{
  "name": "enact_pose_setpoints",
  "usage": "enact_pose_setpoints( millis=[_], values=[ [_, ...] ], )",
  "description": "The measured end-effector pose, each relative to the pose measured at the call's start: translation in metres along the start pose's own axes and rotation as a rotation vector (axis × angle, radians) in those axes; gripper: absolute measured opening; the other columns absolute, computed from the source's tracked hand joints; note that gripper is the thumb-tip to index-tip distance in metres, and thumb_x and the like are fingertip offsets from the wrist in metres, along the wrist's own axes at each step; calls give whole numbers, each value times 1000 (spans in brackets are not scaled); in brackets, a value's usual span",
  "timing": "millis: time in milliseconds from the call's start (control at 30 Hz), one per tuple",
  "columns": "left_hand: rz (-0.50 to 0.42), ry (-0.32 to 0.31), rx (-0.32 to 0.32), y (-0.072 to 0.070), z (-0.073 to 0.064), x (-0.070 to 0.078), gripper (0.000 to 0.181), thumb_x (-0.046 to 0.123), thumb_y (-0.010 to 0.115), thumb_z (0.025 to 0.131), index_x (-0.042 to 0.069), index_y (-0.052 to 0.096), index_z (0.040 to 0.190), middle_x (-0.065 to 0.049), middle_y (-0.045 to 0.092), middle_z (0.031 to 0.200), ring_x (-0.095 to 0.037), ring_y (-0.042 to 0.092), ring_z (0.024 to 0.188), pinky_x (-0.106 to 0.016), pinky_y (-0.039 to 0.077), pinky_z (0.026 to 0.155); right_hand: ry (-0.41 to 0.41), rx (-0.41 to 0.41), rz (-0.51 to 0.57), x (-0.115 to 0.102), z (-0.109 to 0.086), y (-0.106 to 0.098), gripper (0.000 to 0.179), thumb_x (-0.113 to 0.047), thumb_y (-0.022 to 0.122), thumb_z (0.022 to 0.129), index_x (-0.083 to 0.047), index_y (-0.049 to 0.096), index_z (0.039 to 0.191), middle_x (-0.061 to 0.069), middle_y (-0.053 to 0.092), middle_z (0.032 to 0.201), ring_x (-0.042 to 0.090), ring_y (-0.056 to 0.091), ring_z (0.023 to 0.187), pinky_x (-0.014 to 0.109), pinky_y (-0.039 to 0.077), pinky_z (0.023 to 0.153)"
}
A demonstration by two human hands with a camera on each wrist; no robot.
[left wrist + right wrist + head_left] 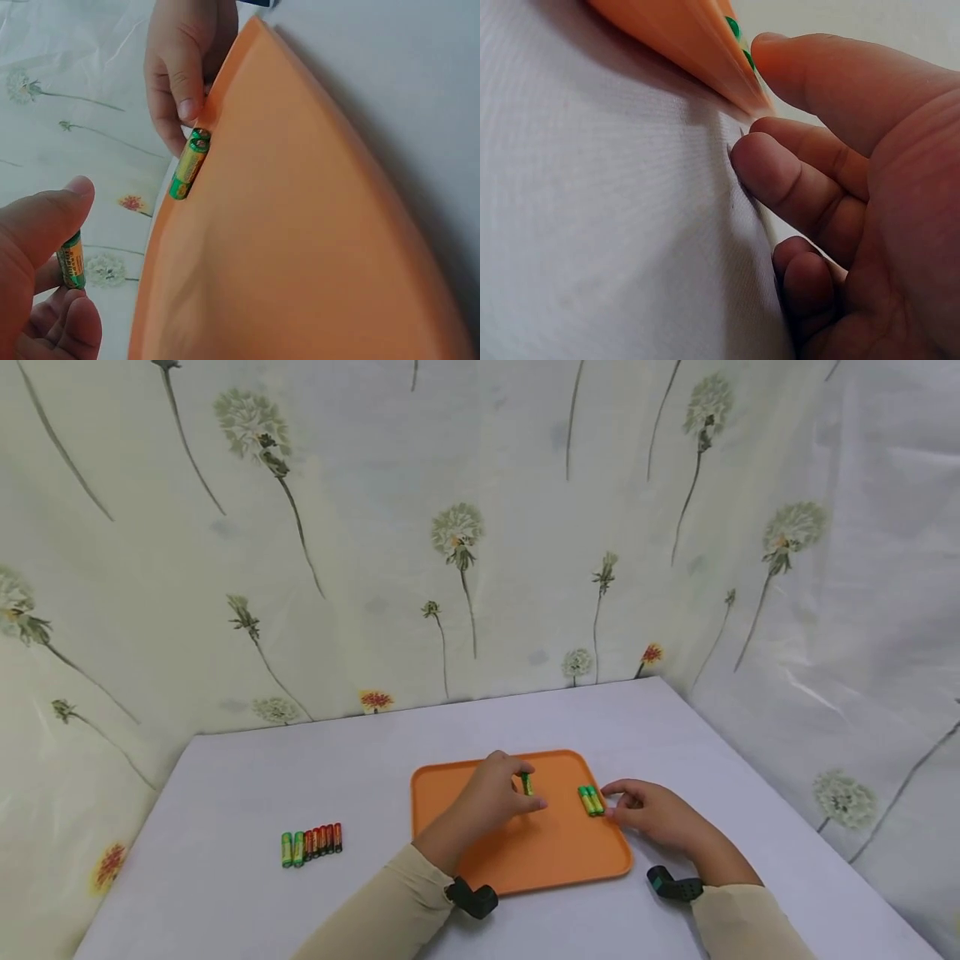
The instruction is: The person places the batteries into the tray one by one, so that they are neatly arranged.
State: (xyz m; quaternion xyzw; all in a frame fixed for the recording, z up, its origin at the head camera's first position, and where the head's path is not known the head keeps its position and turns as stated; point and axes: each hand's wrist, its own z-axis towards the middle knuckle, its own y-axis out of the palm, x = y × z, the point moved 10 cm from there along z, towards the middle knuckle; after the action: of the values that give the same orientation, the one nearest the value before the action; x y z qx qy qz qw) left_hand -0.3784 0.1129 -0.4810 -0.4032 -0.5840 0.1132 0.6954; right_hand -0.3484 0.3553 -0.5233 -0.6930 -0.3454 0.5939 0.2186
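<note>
Head view shows the left hand (489, 795) pinching a green-and-yellow battery (527, 784) above the orange tray (555, 852), the right hand (662, 814), fingers loosely bent, by its rim beside two similar batteries (587, 802)

Taking the tray (525, 860) as the dial, twelve at its far edge, a row of batteries (316, 842) lies at nine o'clock on the surface (225, 793), well apart from the rim. A pair of batteries (591, 801), side by side, lies inside the tray between two and three. The right hand (652, 810) is just outside them at three. The left hand (491, 793) reaches in from seven, holding a single battery (527, 785) above the tray. The curtain (525, 443) hangs behind, at twelve.
</note>
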Motion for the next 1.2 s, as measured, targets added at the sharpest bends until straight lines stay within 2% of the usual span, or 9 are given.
enact_pose_setpoints(
  millis=[200,467,633,967,1200],
  values=[
    [14,-16,-20,16,8,5,60,40,88,86,16,68,137,-3,58,125,-11,57,91,-27,54,79,-4,1,12,2,0,0,47,-38,78,94,-15,67,134,3,62,93,20,53,78,31,42,66],
    [55,1,-34,26,20,14,59,41,87,87,15,69,137,-4,58,127,-13,57,99,-28,54,84,10,13,1,7,0,-2,42,-35,78,94,-18,68,132,2,63,93,20,54,79,32,42,67],
    [68,-22,-40,32,27,15,59,39,88,86,14,69,135,-5,58,126,-14,57,100,-29,54,87,-9,13,5,4,0,-2,44,-37,78,94,-17,68,132,2,63,93,19,54,80,32,42,68],
    [155,-22,-63,44,35,22,56,39,90,83,11,73,129,-7,62,125,-19,60,117,-33,53,103,7,16,-8,7,2,-2,43,-37,79,93,-18,69,131,1,63,93,20,54,80,32,42,68],
    [165,-48,-75,56,41,20,52,39,90,83,10,74,123,-2,65,118,-16,59,107,-30,53,95,12,17,-1,10,3,0,44,-38,79,93,-18,69,131,2,63,93,20,55,81,33,43,70]
  ],
)
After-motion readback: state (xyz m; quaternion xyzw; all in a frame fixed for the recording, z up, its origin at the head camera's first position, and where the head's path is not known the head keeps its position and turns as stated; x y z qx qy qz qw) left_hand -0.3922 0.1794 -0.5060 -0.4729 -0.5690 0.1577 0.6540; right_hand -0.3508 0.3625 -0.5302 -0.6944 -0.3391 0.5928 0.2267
